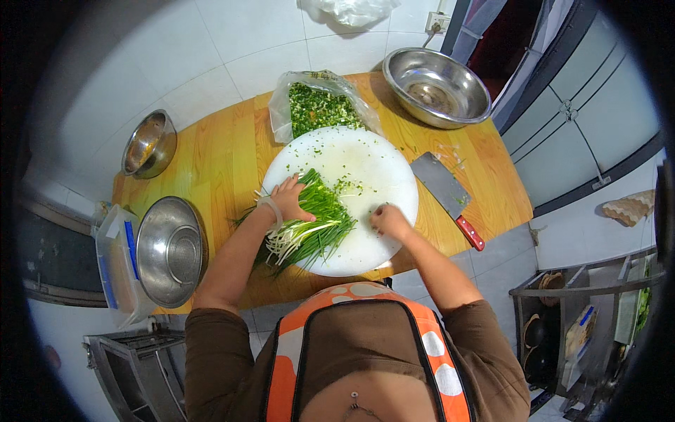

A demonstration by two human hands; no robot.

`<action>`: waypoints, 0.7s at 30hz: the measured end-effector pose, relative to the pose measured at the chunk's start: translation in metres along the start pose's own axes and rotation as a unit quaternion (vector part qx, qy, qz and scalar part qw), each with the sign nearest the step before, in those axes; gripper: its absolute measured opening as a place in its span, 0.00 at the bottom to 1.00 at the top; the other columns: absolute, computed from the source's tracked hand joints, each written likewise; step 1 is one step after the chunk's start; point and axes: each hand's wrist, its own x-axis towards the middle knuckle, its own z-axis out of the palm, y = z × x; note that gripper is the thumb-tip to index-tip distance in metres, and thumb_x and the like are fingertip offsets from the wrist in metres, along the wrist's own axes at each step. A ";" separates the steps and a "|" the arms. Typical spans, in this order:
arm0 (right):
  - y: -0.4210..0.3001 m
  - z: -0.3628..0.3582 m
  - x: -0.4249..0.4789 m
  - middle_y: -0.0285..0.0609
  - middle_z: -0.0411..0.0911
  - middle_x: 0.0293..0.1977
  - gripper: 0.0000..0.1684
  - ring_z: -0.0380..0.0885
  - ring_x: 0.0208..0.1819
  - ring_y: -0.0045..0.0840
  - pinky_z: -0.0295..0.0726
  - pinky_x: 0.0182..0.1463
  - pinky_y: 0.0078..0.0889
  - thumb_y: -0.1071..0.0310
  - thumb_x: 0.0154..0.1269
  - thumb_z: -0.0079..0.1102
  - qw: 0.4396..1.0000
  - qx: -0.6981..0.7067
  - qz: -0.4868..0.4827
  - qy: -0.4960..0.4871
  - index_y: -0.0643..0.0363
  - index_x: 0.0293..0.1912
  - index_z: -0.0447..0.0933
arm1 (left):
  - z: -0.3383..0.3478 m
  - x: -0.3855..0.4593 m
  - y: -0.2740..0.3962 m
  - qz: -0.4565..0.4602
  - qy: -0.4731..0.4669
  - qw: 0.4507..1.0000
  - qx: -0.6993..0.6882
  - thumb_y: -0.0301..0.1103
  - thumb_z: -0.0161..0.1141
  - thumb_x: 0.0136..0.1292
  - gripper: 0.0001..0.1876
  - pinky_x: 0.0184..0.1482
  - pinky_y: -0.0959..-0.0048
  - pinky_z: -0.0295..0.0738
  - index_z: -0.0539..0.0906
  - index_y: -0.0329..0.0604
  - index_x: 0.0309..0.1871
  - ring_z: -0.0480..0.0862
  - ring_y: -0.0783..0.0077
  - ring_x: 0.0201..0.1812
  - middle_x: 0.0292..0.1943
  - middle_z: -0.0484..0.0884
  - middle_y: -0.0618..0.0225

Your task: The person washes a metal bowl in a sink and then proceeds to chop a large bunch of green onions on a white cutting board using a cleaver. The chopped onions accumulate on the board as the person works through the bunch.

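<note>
A bunch of green onions (316, 216) lies across the left side of a round white cutting board (385, 163), its stalks hanging past the edge. My left hand (287, 201) rests on the bunch, thumb spread from the fingers, with a pale bangle at the wrist. Over the right part of the board, my right hand (389, 221) has its fingers curled; whether they pinch anything is hidden. Chopped green bits (348, 185) are scattered on the board. To the right, a cleaver (442, 183) with a red handle lies flat on the wooden table (227, 142).
Behind the board sits a clear plastic bag (281, 113) of chopped green onions (321, 108). A large steel basin (436, 89) stands back right. At left are a small steel bowl (151, 145), a steel basin (171, 253) and a clear plastic container (118, 264). A shelf rack (567, 285) stands right.
</note>
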 end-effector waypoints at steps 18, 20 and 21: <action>-0.036 0.039 -0.027 0.48 0.78 0.25 0.10 0.78 0.31 0.36 0.79 0.34 0.36 0.68 0.59 0.49 0.994 -0.024 -0.101 -0.029 0.65 0.29 0.75 | 0.004 0.020 -0.013 0.032 -0.029 0.981 -0.189 0.54 0.75 0.35 0.59 0.65 0.65 0.58 0.55 0.31 0.66 0.63 0.51 0.64 0.62 0.63 0.44; -0.016 0.025 -0.026 0.50 0.77 0.29 0.09 0.77 0.33 0.41 0.76 0.38 0.41 0.66 0.56 0.50 0.979 -0.083 -0.173 0.068 0.62 0.29 0.75 | 0.004 0.019 -0.013 0.033 -0.012 0.982 -0.184 0.54 0.75 0.34 0.60 0.65 0.64 0.57 0.52 0.33 0.67 0.62 0.50 0.65 0.63 0.62 0.43; -0.002 0.016 -0.024 0.51 0.77 0.31 0.09 0.76 0.34 0.44 0.74 0.40 0.43 0.65 0.56 0.51 0.974 -0.063 -0.192 0.099 0.61 0.30 0.75 | 0.007 0.017 -0.014 0.036 0.006 0.985 -0.167 0.54 0.75 0.34 0.61 0.65 0.64 0.57 0.50 0.34 0.68 0.62 0.49 0.65 0.63 0.61 0.43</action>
